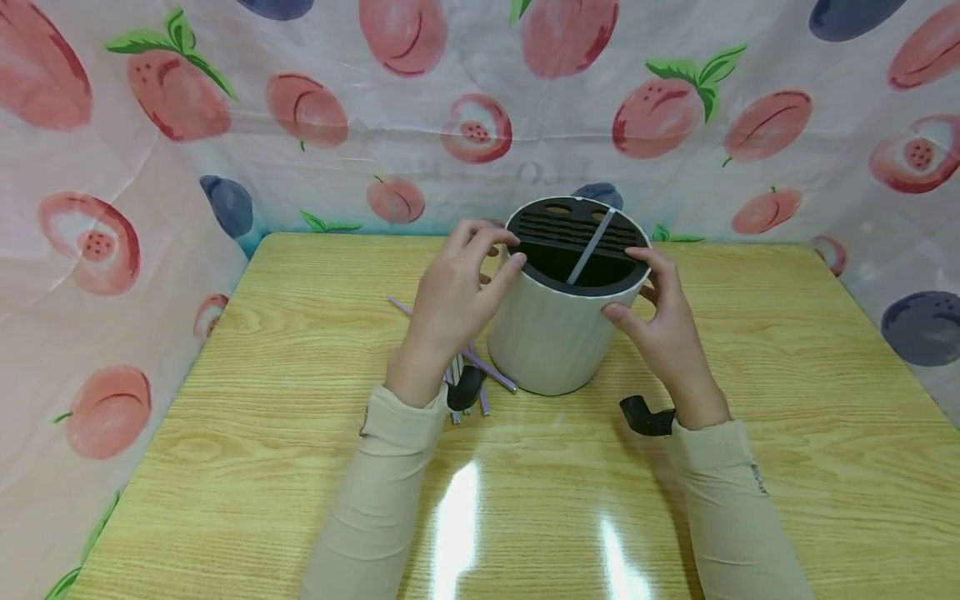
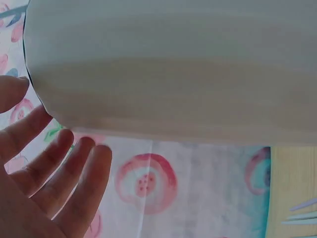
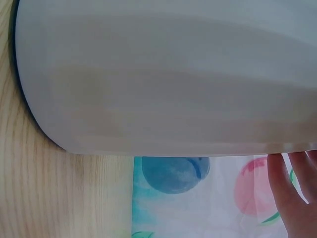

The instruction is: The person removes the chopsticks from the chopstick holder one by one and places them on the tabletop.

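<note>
A white round knife holder (image 1: 551, 346) stands on the table, its black slotted top (image 1: 555, 229) facing up. The top has a wide opening at the front, wavy slots behind and holes at the back. A pale straight strip (image 1: 591, 247) crosses it. My left hand (image 1: 457, 300) holds the rim's left side with thumb and forefinger, the other fingers spread beside the wall in the left wrist view. On the right side, my right hand (image 1: 663, 325) grips the rim, thumb on the outer wall and forefinger on the top edge. The wall fills most of both wrist views.
Several thin purple sticks (image 1: 491, 371) with shiny ends lie on the wooden table (image 1: 300, 350), partly hidden under my left forearm. A fruit-print cloth (image 1: 315, 50) hangs behind the table and along its sides. Black wrist mounts (image 1: 647, 417) jut from both sleeves.
</note>
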Demonstrator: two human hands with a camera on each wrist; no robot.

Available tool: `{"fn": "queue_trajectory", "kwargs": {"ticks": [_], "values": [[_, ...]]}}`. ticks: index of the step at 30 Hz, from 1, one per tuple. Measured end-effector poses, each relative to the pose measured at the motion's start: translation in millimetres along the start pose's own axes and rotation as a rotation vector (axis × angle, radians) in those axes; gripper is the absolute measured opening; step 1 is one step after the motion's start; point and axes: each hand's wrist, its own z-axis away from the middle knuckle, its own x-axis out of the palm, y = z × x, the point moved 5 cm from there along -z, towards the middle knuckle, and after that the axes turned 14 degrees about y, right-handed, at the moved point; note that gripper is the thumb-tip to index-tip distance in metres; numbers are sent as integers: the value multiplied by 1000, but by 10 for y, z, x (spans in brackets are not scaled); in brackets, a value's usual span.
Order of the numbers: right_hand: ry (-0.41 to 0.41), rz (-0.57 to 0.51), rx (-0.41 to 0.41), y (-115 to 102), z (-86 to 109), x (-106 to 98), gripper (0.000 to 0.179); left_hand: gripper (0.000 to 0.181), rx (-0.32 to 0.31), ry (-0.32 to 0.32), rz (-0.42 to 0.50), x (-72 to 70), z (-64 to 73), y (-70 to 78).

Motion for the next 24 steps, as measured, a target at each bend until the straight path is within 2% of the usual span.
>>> {"fn": "queue_trajectory", "kwargs": {"ticks": [6,12,19,24], "values": [[-3,-6,2,2,-11,1,61,28,103,44,-26,50,-12,121],[-1,-9,1,10,-20,-2,61,34,185,32,-25,141,4,256],[3,-26,-29,7,-29,-2,60,39,207,-24,-111,279,78,385],[2,-34,-35,13,-33,1,60,32,215,-50,-142,299,103,427]]}}
